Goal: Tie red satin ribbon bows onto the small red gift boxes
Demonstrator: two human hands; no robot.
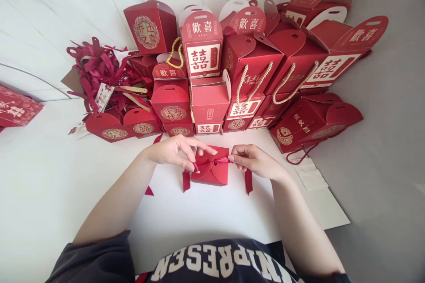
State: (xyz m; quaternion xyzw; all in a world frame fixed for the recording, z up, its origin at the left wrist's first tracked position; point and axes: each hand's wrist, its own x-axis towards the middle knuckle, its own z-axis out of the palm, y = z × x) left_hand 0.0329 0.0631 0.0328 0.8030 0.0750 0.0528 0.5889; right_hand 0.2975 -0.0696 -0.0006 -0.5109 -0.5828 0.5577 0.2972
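Note:
A small red gift box (212, 177) sits on the white table in front of me, its rounded top flaps folded together. Across its top runs a crimson ribbon (223, 159), crossed or knotted at the middle. My left hand (177, 151) pinches one side of the ribbon between thumb and finger, other fingers reaching over the box. On the opposite side my right hand (250, 160) grips the ribbon close to the box's right edge. Loose ribbon tails hang below both hands. Whether the knot is tight I cannot tell.
Several stacked red gift boxes (203, 59), some with rope handles, line the wall behind. A heap of crimson ribbons (99, 68) lies at the back left. One rope-handled box (317, 124) leans at the right beside the grey wall. Another ribbon piece (149, 191) lies near my left forearm.

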